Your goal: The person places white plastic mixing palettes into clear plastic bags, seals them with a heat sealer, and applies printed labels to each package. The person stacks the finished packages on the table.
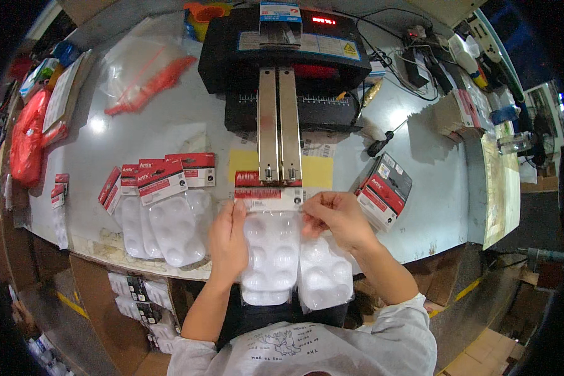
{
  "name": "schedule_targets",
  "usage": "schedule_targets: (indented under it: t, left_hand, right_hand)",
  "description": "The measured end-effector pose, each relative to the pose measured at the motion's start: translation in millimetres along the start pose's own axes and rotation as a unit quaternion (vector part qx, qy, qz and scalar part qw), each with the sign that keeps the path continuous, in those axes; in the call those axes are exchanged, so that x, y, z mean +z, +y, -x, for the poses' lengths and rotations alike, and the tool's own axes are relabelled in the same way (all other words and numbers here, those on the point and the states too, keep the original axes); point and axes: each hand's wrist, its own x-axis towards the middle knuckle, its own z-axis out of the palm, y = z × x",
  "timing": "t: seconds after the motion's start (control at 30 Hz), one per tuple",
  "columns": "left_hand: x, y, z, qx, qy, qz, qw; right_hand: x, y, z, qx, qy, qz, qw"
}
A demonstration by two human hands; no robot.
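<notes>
Both hands are at a white plastic paint palette pack (271, 241) with a red-and-white header card (269, 199) on top. My left hand (230, 238) holds the card's left edge, thumb along its front. My right hand (337, 216) pinches the right edge near the corner, its fingertips slightly blurred. The card's upper edge lies just under the ends of two metal arms (279, 125) that reach out from a black bench machine (232, 53). Another palette pack (326, 276) hangs over the table edge below my right hand.
Several carded palette packs (175, 235) overlap on the left, with one more pack (59, 210) farther left. A stack of folded header cards (385, 191) lies right, near a screwdriver (380, 145). Clear bags (138, 62) lie back left. Cables (413, 75) cross the back right.
</notes>
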Motion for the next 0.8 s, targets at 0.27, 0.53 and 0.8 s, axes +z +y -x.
schedule_targets:
  t: [0.27,0.53,0.8]
  left_hand:
    - [18,-24,-26,-0.02,0.004,-0.026,0.999]
    - [-55,-11,-30,-0.046,0.047,-0.181,0.981]
    - [6,7,35,0.174,-0.056,-0.243,0.953]
  right_hand:
    - [2,7,-29,-0.06,0.037,-0.036,0.997]
    - [-63,-12,2,-0.342,0.307,0.477,0.749]
    - [-157,47,-1,-0.269,0.327,0.519,0.742]
